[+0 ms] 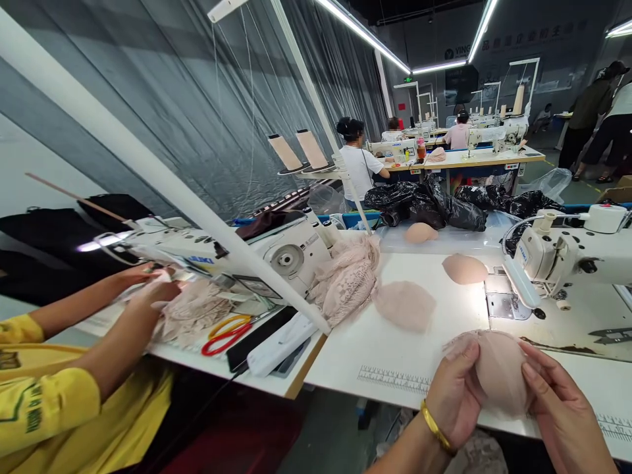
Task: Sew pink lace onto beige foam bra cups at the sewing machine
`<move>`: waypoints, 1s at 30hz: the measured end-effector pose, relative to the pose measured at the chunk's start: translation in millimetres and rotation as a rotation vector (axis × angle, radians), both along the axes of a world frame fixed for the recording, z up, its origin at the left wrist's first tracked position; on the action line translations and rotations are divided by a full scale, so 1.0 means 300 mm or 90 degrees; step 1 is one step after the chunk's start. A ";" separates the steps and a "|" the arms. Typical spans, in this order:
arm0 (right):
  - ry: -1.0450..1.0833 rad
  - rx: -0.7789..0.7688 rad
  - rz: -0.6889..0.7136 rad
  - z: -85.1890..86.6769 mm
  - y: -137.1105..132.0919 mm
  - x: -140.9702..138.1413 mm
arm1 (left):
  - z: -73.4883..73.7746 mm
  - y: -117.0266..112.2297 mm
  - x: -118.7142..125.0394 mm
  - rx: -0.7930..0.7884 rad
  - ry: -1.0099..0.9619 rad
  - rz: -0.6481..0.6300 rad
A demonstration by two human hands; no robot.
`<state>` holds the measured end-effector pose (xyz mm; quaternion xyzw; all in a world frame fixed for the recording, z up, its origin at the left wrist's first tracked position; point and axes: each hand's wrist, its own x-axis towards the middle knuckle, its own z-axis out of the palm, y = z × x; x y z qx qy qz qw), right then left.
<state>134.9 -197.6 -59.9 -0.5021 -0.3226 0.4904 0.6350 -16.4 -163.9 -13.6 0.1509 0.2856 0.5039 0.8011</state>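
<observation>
A beige bra cup (501,375) with thin fabric over it is held up above the front edge of the white table (345,355). My left hand (457,388), with a gold bracelet at the wrist, grips its left side, thumb on top. On the other side my right hand (557,395) pinches the cup's edge between thumb and fingers. Beyond my hands stands a white sewing machine (567,257), its lamp lighting the needle plate (508,305). Left of the plate rests another bra cup (465,268). A flat piece of sheer beige fabric (405,305) lies farther left.
A pile of beige lace (345,280) and a slanting white pole (197,197) stand at my left. A co-worker in a yellow shirt (54,401) sews there, near red-and-orange-handled scissors (227,334). Black plastic bags (429,203) lie behind the table; thread snips (615,336) lie right.
</observation>
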 end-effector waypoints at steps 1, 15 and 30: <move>0.015 -0.015 -0.012 0.005 0.002 -0.002 | -0.003 0.001 0.000 -0.011 -0.009 -0.009; 0.084 -0.070 0.040 -0.013 0.008 0.030 | 0.022 0.027 0.025 0.078 -0.009 0.005; -0.041 -0.020 0.135 -0.047 -0.009 0.044 | 0.048 0.095 0.056 0.043 0.051 0.031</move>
